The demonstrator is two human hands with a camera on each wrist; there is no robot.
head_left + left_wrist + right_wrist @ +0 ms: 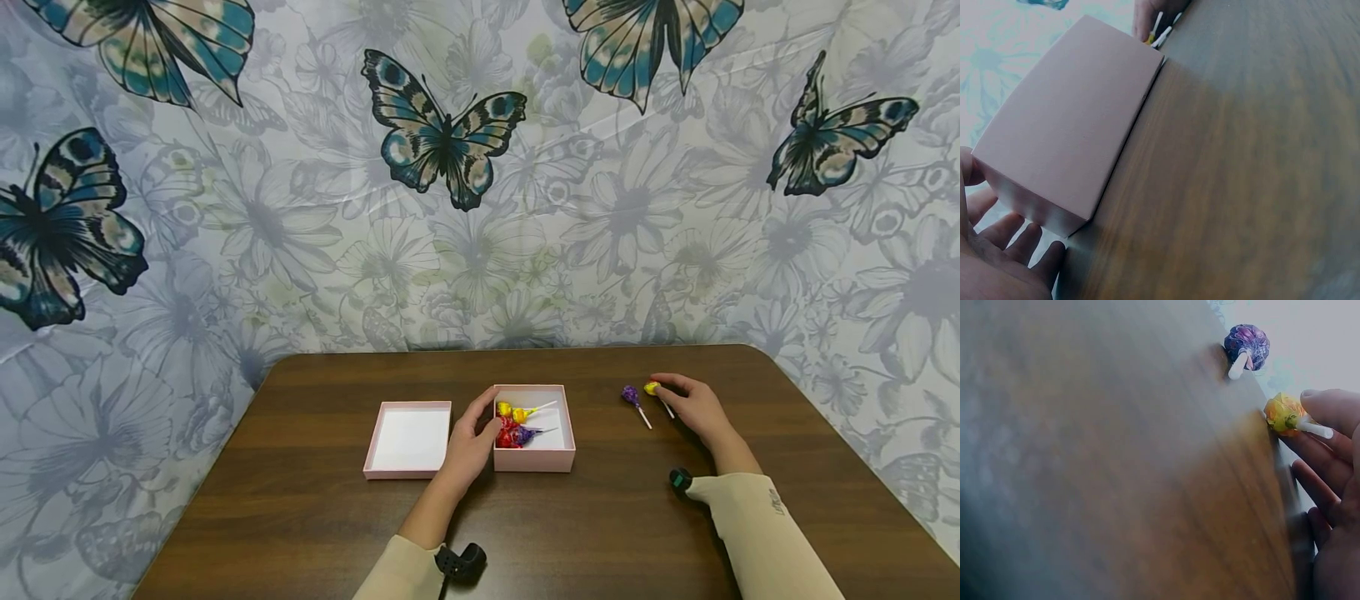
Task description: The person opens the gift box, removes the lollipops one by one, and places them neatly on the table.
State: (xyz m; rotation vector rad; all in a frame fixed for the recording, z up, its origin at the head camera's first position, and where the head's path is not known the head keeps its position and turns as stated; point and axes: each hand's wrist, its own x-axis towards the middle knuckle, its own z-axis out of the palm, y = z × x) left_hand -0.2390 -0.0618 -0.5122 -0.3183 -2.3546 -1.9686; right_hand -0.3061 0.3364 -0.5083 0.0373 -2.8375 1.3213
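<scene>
My left hand [470,442] rests against the left wall of an uncovered pink box [534,461]. Its thumb is by the rim and its other fingers lie fairly straight along that side, as the left wrist view shows. Inside are wrapped lollipops: yellow ones [517,412], red ones [507,432] and a purple one [528,435]. Right of the box, my right hand [696,408] pinches a yellow lollipop [1284,415] by its wrapped head, between thumb and fingers. Just left of it, a purple lollipop [631,397] lies on the table, stick towards me.
A shallow pink lid [408,440], white inside, lies left of my left hand. Everything sits on a brown wooden table [315,517]. Behind the table's far edge hangs a butterfly-patterned cloth [480,275].
</scene>
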